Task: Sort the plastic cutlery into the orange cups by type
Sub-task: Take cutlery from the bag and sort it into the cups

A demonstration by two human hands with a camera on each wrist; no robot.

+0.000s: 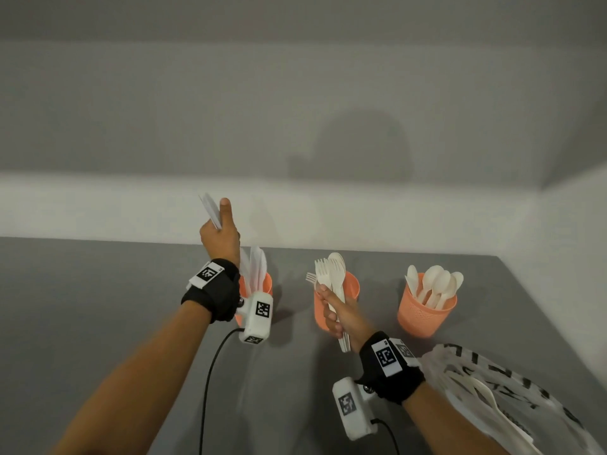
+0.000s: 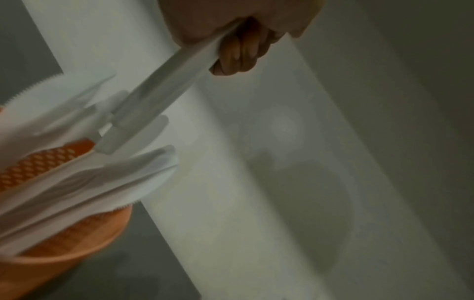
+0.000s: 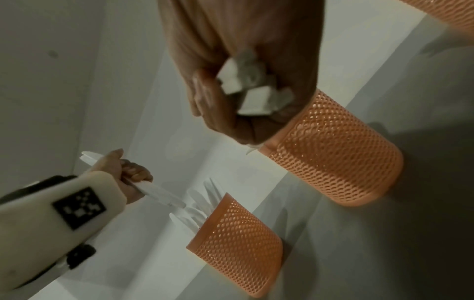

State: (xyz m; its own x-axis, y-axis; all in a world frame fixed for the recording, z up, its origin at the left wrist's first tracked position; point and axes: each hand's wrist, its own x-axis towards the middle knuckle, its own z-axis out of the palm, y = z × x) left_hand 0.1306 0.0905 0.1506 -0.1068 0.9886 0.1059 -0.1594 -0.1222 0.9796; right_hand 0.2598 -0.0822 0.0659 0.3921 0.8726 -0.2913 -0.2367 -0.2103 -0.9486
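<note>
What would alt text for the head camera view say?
The left hand holds white knives above the left orange cup, while the right hand grips a bunch of forks before the middle cup. The right cup holds spoons.

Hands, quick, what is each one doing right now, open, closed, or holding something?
Left hand: grips white plastic knives above the left orange mesh cup.
Right hand: grips a bundle of cream plastic forks.
</note>
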